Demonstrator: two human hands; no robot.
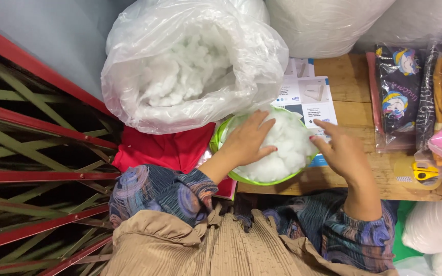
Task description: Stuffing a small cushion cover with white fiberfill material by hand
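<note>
The left hand (249,139) lies flat and open on white stuffing (287,148) heaped in a green bowl (251,179); the right hand (341,151), open and empty, touches its right side.

head cam | steep downward look | close over wooden table (351,102)

The far side is blocked by a clear stuffing-filled bag (190,66); packaged goods (402,97) crowd the right edge, while bare wooden tabletop (351,110) is left open between them.
</note>
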